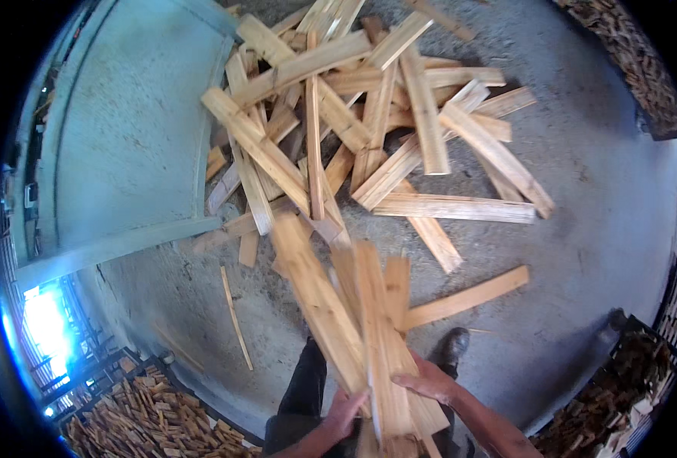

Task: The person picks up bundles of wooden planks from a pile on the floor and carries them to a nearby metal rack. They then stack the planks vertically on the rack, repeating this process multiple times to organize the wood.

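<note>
A bundle of several pale wooden boards is in front of me, lower ends toward my body and slightly blurred. My left hand (344, 408) is closed around the lower end of a long wooden board (315, 298), tilted up to the left. Fingers of my right hand (430, 379) wrap the right edge of the bundle, against an upright wooden board (377, 336). Behind it stands a shorter board (397, 294). How many boards each hand bears is hidden by overlap. Beyond the bundle, a loose heap of wooden boards (338, 122) covers the floor.
A light blue metal panel (132, 130) stands at the left. One board (468, 298) lies right of the bundle, and a thin stick (235, 317) left of it. Small wood pieces (155, 416) fill a container at the lower left; more wood (613, 389) is at the lower right. My shoe (453, 343) shows.
</note>
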{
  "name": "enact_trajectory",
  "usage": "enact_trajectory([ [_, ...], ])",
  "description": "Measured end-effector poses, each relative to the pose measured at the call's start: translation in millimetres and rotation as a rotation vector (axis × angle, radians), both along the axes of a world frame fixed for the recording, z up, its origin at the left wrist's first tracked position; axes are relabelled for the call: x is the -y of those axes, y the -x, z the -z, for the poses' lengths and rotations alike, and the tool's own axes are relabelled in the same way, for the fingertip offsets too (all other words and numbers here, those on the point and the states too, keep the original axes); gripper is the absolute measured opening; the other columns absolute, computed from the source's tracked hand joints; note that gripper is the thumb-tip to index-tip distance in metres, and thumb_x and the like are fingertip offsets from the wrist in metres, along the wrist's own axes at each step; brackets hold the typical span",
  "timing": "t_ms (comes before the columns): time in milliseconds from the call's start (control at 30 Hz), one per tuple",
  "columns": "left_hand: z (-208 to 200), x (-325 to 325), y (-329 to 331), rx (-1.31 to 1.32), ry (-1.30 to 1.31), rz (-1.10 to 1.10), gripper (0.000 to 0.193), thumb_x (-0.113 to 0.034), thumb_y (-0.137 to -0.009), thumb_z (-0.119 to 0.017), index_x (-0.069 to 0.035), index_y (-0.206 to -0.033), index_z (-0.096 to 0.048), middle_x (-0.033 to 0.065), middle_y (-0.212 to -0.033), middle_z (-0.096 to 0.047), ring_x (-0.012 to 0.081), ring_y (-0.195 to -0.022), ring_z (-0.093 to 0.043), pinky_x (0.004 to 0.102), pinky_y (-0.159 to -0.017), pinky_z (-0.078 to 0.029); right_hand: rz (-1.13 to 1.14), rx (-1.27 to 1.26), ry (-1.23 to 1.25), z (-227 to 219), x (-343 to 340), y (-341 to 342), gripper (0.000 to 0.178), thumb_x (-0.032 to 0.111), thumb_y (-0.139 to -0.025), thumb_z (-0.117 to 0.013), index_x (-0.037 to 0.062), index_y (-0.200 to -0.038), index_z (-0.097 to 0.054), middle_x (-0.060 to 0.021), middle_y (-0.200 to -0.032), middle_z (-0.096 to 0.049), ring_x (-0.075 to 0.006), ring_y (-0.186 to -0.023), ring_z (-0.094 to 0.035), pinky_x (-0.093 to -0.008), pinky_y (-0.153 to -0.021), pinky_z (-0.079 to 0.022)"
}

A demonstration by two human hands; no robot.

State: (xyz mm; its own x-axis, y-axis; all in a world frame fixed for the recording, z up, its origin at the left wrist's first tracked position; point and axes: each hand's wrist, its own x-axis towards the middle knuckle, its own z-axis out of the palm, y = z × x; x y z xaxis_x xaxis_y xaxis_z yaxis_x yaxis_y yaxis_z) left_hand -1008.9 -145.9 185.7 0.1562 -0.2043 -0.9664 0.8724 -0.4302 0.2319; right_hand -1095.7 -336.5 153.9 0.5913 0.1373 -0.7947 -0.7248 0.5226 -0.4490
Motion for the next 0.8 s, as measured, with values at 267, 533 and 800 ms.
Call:
enact_trajectory([
  [267, -59.7, 21.4, 98.2, -0.544, 0.050, 0.019, 0.043, -0.022, -0.085, -0.055, -0.003, -0.119, -0.036, 0.0091, -0.107, -0.052, 0.0197, -0.098, -0.054, 0.0364, -0.080, -0.047, 0.502, -0.380, -0.271, -99.5, -33.7, 145.5, 0.072, 0.028, -0.076, -0.061, 0.0079, -0.135, -0.024, -0.0113, -0.120, -0.046, -0.0206, -0.106, -0.047, -0.0349, -0.090, -0.040],
  [533, -41.0, 44.1, 120.6, -0.249, 0.063, 0.034, 0.074, -0.008, -0.076, -0.064, -0.015, -0.129, -0.013, 0.0125, -0.121, -0.035, 0.0251, -0.111, -0.041, 0.0393, -0.088, -0.042, 0.585, -0.424, -0.175, -73.4, -43.7, 190.0, 0.076, 0.030, -0.077, -0.063, 0.0091, -0.135, -0.020, -0.0122, -0.122, -0.044, -0.0220, -0.108, -0.046, -0.0351, -0.088, -0.041],
  [800, -34.6, 43.2, 112.1, -0.123, 0.104, 0.158, 0.080, -0.009, -0.074, -0.067, -0.013, -0.130, -0.010, 0.0124, -0.123, -0.034, 0.0258, -0.114, -0.039, 0.0402, -0.090, -0.041, 0.789, -0.366, -0.195, -58.2, -46.6, 178.8, 0.084, 0.022, -0.074, -0.068, 0.0034, -0.135, -0.014, -0.0150, -0.124, -0.042, -0.0236, -0.110, -0.045, -0.0347, -0.089, -0.041],
])
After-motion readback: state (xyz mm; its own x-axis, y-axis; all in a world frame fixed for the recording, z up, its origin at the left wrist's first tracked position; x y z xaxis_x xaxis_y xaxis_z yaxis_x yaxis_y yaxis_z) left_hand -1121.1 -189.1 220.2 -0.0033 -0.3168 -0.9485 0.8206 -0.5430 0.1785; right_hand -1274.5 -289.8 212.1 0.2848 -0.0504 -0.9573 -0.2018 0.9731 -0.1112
